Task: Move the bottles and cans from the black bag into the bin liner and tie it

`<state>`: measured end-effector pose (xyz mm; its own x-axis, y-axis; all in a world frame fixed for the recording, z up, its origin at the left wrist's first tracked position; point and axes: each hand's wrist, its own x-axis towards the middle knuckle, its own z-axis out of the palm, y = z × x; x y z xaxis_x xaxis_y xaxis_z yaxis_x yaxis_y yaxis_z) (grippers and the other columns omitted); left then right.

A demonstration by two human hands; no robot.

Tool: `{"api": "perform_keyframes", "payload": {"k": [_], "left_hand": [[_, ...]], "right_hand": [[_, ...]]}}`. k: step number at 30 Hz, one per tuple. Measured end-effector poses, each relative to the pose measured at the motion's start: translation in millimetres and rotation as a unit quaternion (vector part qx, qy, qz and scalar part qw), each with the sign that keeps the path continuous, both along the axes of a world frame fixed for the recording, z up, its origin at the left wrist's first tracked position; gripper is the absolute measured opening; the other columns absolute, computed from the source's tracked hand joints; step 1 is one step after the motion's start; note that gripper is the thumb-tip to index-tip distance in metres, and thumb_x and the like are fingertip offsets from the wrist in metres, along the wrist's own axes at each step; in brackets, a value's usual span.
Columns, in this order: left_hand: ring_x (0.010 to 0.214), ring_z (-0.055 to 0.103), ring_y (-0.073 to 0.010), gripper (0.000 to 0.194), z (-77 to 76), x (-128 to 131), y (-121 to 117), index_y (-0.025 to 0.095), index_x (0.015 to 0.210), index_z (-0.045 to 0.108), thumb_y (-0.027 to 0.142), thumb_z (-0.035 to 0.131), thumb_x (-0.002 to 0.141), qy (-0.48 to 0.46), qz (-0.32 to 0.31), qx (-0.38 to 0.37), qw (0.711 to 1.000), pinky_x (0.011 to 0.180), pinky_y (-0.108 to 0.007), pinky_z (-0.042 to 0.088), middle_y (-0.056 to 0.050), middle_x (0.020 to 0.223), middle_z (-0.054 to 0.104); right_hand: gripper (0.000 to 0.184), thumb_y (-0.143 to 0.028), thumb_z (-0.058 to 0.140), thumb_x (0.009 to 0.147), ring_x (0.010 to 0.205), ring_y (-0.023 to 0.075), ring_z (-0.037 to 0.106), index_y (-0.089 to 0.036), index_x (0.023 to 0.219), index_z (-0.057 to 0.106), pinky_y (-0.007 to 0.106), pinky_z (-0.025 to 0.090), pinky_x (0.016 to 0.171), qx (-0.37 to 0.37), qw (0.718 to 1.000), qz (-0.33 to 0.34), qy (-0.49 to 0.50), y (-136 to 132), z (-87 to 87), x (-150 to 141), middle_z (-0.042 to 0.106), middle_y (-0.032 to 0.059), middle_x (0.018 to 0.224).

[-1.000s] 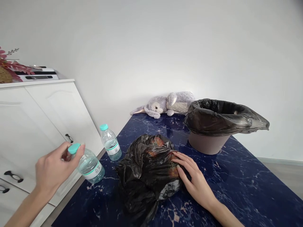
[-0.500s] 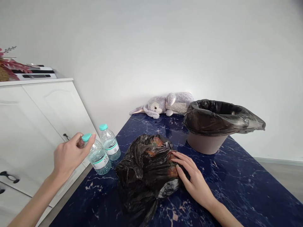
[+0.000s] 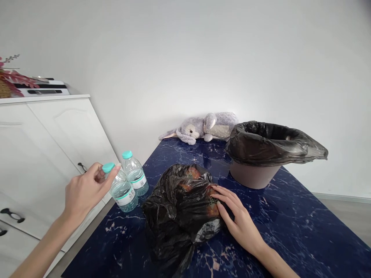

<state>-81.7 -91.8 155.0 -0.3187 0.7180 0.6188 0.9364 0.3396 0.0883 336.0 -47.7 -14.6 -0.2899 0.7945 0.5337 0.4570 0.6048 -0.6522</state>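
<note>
On the left, the thumb and fingers of my left hand (image 3: 87, 189) close around the neck of a clear water bottle (image 3: 125, 196) with a turquoise cap. That bottle stands upright at the table's left edge. Close behind it, to the right, is a second capped bottle (image 3: 137, 175). My right hand (image 3: 239, 222) lies with fingers stretched out on the right side of a crumpled black plastic bag (image 3: 176, 220). Reddish-orange and green contents show faintly through the bag's thin film; I cannot make out what they are.
A brownish bin (image 3: 252, 177) lined with a black bag (image 3: 261, 148) stands at the right rear of the dark blue marbled table (image 3: 304, 227). Against the wall lies a grey plush toy (image 3: 199, 128). Left of the table is a white cabinet (image 3: 55, 135) with dark handles.
The bottle in my left hand has shifted slightly right, toward the other bottle. My right hand stays on the black bag. The whole view has moved a little.
</note>
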Motion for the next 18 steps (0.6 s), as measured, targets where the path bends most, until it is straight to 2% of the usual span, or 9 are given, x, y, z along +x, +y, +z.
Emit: {"api": "perform_keyframes", "payload": {"k": [7,12,15,18], "left_hand": [[0.053,0.041,-0.0142,0.044,-2.3,3,-8,0.025,0.077,0.035,0.063,0.054,0.09,-0.008,0.001,-0.004,1.0,0.058,-0.024,0.026,0.005,0.061,0.046],[0.055,0.048,-0.0154,0.03,-1.4,6,-20,0.025,0.082,0.042,0.052,0.045,0.095,-0.03,0.001,0.055,0.998,0.06,-0.024,0.03,0.003,0.065,0.056],[0.056,0.053,-0.0156,0.026,-9.2,6,-31,0.024,0.08,0.046,0.039,0.039,0.099,-0.018,-0.047,0.129,0.99,0.06,-0.024,0.036,0.002,0.061,0.057],[0.05,0.05,-0.0125,0.031,-23.5,18,-46,0.023,0.076,0.051,0.034,0.043,0.104,0.014,-0.151,0.183,0.971,0.058,-0.024,0.04,0.003,0.06,0.059]], "right_hand": [[0.031,-0.038,0.049,0.112,0.153,0.027,0.044,-0.038,0.139,0.062,0.059,0.041,0.126,-0.008,1.0,0.003,0.001,0,-1.4,1,0.055,0.0001,0.159],[0.031,-0.037,0.048,0.112,0.154,0.0274,0.043,-0.037,0.139,0.063,0.059,0.041,0.127,-0.012,1.0,0.001,0.002,0,-1.1,1,0.055,0.0004,0.159],[0.031,-0.038,0.048,0.112,0.154,0.0274,0.043,-0.038,0.14,0.062,0.059,0.042,0.126,-0.017,1.0,-0.002,0.004,0,-2.6,1,0.054,-0.0005,0.16],[0.031,-0.037,0.049,0.112,0.153,0.0265,0.044,-0.039,0.139,0.063,0.057,0.041,0.127,-0.004,1.0,-0.003,0.013,0,-3.8,0,0.055,-0.0009,0.159]]}}
